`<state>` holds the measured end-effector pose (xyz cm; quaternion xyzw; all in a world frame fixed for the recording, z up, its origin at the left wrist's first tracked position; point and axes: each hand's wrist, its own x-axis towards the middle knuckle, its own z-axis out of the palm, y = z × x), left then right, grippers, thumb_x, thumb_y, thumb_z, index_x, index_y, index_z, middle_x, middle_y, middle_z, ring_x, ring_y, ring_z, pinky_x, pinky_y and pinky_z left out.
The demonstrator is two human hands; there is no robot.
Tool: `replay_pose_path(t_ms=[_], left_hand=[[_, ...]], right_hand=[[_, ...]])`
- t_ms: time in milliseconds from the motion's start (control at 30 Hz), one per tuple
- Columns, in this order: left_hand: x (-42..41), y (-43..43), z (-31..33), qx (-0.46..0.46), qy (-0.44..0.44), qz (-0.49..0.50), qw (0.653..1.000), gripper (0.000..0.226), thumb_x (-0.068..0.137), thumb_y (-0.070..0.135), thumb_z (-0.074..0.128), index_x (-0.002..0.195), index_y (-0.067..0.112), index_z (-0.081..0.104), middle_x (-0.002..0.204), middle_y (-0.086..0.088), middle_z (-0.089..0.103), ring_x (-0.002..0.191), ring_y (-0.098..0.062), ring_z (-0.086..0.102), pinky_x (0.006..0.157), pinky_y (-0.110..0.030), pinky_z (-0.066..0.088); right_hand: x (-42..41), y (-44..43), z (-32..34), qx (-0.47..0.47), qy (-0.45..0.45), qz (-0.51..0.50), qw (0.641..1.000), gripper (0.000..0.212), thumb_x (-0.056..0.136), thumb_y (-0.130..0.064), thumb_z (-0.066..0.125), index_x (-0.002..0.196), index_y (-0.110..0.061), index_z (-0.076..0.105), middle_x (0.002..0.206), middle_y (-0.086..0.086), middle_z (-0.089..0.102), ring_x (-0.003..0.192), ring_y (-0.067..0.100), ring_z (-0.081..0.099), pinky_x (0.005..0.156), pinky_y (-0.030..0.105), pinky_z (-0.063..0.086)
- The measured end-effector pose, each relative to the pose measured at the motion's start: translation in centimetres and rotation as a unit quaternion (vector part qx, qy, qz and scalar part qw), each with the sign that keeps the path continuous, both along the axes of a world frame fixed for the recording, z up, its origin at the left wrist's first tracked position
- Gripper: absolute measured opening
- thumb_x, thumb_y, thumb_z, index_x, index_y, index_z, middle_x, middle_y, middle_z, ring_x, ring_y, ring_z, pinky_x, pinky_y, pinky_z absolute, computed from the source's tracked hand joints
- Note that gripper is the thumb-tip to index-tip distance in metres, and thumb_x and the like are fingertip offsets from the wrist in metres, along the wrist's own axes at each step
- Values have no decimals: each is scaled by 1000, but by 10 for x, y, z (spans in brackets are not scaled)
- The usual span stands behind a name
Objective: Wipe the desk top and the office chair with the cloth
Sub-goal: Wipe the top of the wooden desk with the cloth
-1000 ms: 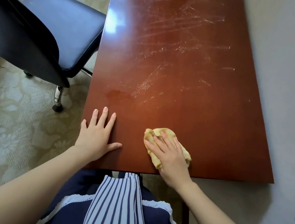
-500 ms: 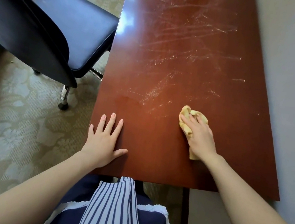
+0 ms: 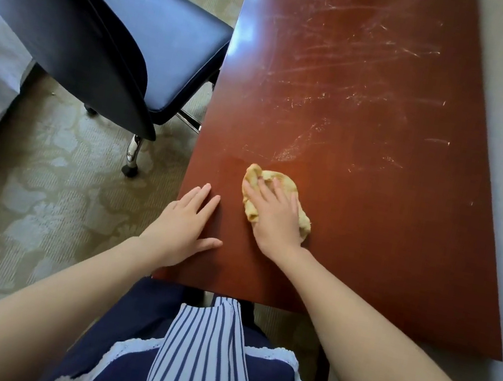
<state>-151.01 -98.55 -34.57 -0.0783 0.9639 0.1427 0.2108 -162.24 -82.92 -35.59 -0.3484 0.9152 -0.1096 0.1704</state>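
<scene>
Most of the job is judged to be left. Only the near strip of the desk top (image 3: 384, 247) looks free of marks; pale streaks (image 3: 346, 82) are seen across its middle and far end. The crumpled yellow cloth (image 3: 267, 176) is pressed onto the desk near its front left corner by the right hand (image 3: 275, 219), fingers laid fairly flat over it rather than curled round it. The left hand (image 3: 184, 229) is rested flat on the desk's left edge, holding nothing. The office chair (image 3: 156, 39), standing to the left, is taken to be unwiped.
</scene>
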Motion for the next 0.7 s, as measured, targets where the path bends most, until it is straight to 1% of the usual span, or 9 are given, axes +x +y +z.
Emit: replay_pose_path(t_ms=[100,233,300,367,433,467,533,600,700], left_hand=[[7,-10,2,-12,8,-2,1000,98,85,63,51,152,13,1,160,-10,-6,147,-26,-2,118,-40,15],[6,-19,2,3,-4,31,1000,115,75,66,60,151,9,-5,159,-11,-13,147,-25,-6,118,-46,13],[2,-23,1,2,-11,39,999,122,71,69,62,151,8,-7,158,-10,-17,146,-24,-10,117,-46,9],[-5,-27,1,-9,-16,30,999,127,68,71,64,150,7,-9,158,-11,-18,146,-25,-12,117,-46,7],[-10,-34,-1,3,-15,22,1000,130,65,70,66,150,6,-10,158,-12,-18,146,-25,-12,117,-45,5],[-11,-37,-1,15,-13,17,1000,131,65,69,68,150,6,-10,158,-12,-18,146,-24,-11,117,-44,4],[-12,-44,-2,34,-3,1,999,132,64,66,71,150,9,-11,158,-12,-16,147,-23,-8,117,-41,2],[-10,-51,-4,44,9,-15,999,131,64,64,73,151,12,-9,159,-10,-13,147,-20,-3,117,-40,2],[-8,-63,-4,54,15,-22,998,126,65,64,72,152,17,-7,160,-1,-12,147,-18,2,117,-43,5]], right_hand=[[16,20,0,-8,-20,70,997,73,88,1,46,148,-36,23,157,-6,19,146,17,4,115,44,-4],[37,49,1,-14,-30,144,989,72,88,-2,51,147,-36,27,156,-6,23,147,16,6,115,39,-8],[40,63,1,0,-44,195,980,74,87,-1,53,146,-36,27,155,-8,23,147,16,5,114,37,-10],[36,76,5,28,-55,258,964,79,85,1,54,147,-39,24,156,-11,19,146,12,0,115,36,-11],[27,85,9,33,-51,287,956,81,83,3,53,147,-38,25,155,-10,22,144,9,-1,115,32,-9],[22,88,10,27,-40,280,959,80,82,3,53,146,-36,27,154,-8,26,144,10,2,114,31,-7],[14,89,11,22,-16,224,974,73,84,1,53,146,-32,31,152,-5,31,145,14,8,115,30,-4],[4,81,11,26,-4,145,989,65,91,-5,51,146,-33,29,153,-4,29,146,13,8,116,30,0],[-16,53,9,32,4,69,997,64,94,-9,52,147,-34,25,155,-3,26,146,15,10,116,33,5]])
